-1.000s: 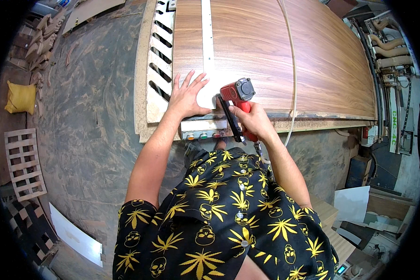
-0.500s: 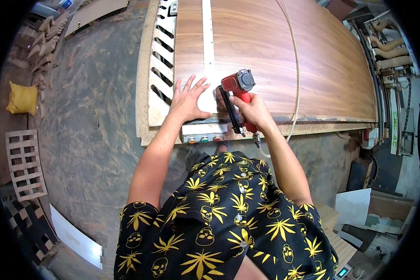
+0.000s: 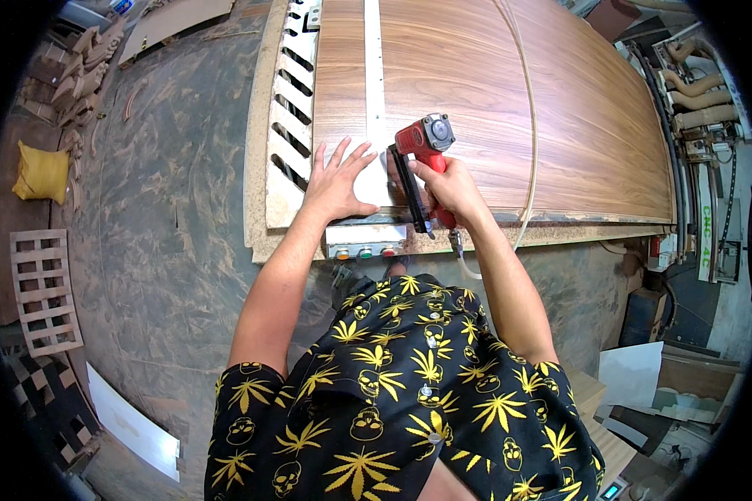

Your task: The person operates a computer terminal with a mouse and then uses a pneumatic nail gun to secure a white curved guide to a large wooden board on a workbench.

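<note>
My right hand (image 3: 455, 190) is wrapped round the grip of a red and black pneumatic nail gun (image 3: 426, 136). A pale air hose (image 3: 470, 269) hangs from the fitting under its grip. The gun stands over the near edge of a wood-grain panel (image 3: 451, 67); whether its nose touches the panel is hidden. Fingers spread, my left hand (image 3: 336, 185) presses flat on the white piece at the panel's near left corner. From there a narrow white strip (image 3: 374, 63) runs away across the panel, and a white slotted strip (image 3: 292, 108) lies along the panel's left edge.
A box with coloured push buttons (image 3: 365, 243) is fixed at the bench's near edge. The hose (image 3: 526, 100) trails across the panel. Machinery with ribbed ducts (image 3: 702, 100) stands at right. On the dusty floor at left are a yellow sack (image 3: 41, 173) and a wooden lattice (image 3: 45, 292).
My right hand has shifted the nail gun slightly away from me and a little left. The left hand stays spread in the same place.
</note>
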The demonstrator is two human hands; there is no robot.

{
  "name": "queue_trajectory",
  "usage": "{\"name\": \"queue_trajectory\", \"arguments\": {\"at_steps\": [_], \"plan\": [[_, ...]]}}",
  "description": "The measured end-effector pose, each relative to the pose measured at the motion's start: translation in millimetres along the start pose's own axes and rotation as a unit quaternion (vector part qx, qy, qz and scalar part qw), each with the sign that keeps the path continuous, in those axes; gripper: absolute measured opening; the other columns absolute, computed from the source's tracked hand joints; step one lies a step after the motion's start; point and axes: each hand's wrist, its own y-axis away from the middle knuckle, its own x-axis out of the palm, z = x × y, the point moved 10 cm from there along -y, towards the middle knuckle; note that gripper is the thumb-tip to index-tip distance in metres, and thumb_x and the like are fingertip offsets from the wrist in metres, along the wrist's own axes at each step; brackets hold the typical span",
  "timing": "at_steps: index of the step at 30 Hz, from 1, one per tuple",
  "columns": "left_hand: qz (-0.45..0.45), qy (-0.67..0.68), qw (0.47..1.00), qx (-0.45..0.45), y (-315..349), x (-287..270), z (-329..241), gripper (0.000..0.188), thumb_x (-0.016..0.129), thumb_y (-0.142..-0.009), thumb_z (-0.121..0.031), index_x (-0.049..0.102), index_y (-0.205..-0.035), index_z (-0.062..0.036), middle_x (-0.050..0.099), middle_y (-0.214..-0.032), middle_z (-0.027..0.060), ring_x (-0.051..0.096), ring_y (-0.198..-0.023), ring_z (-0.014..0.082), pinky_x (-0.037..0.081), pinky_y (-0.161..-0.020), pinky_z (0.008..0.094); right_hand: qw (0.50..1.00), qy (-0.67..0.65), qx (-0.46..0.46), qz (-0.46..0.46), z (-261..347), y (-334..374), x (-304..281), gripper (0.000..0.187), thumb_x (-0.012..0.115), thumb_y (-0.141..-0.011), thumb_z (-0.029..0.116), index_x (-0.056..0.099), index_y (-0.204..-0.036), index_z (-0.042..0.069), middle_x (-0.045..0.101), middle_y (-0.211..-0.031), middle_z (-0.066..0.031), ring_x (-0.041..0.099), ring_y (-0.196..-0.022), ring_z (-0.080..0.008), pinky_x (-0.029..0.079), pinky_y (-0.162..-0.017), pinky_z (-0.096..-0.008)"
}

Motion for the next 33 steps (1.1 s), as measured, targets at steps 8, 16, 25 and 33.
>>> {"name": "queue_trajectory", "arguments": {"at_steps": [8, 16, 25, 33], "plan": [[0.017, -0.011, 1.0, -0.009, 0.5, 0.2, -0.8, 0.11, 0.086, -0.057, -0.059, 0.041, -0.153, -0.0292, 0.028, -0.165, -0.0058, 0.017, -0.156, 0.0215, -0.002, -0.127, 0.0557, 0.999, 0.029, 0.035, -0.007, 1.6, 2.6, -2.3, 0.038, 0.07, -0.095, 0.034, 0.065, -0.078, 0.0, 0.058, -0.058, -0.0024, 0.054, -0.05, -0.0107, 0.042, -0.047, -0.0309], [0.021, -0.014, 1.0, -0.01, 0.3, -0.4, -0.9, 0.111, 0.086, -0.058, -0.06, 0.04, -0.154, -0.0277, 0.028, -0.165, -0.0054, 0.017, -0.156, 0.0216, -0.001, -0.127, 0.0554, 0.999, 0.029, 0.033, -0.004, 2.9, -1.0, -1.1, 0.041, 0.071, -0.094, 0.037, 0.066, -0.08, -0.001, 0.059, -0.059, -0.0027, 0.055, -0.051, -0.0114, 0.043, -0.048, -0.0313], [0.021, -0.022, 0.999, -0.011, -0.7, 1.7, -0.7, 0.112, 0.087, -0.057, -0.061, 0.041, -0.154, -0.0285, 0.028, -0.165, -0.0054, 0.017, -0.155, 0.021, -0.002, -0.128, 0.0547, 0.998, 0.044, 0.034, -0.008, -3.7, -7.3, -1.9, 0.041, 0.071, -0.094, 0.039, 0.068, -0.084, -0.001, 0.06, -0.06, -0.0035, 0.057, -0.053, -0.0122, 0.045, -0.05, -0.0321], [0.019, -0.022, 1.0, -0.01, -0.4, 0.7, -1.2, 0.111, 0.087, -0.057, -0.059, 0.041, -0.154, -0.0278, 0.029, -0.165, -0.0049, 0.018, -0.155, 0.0224, -0.002, -0.128, 0.0542, 0.998, 0.053, 0.042, -0.009, 4.9, -1.4, -2.1, 0.04, 0.071, -0.094, 0.038, 0.067, -0.084, -0.001, 0.06, -0.059, -0.0039, 0.058, -0.052, -0.0124, 0.046, -0.049, -0.032]]}}
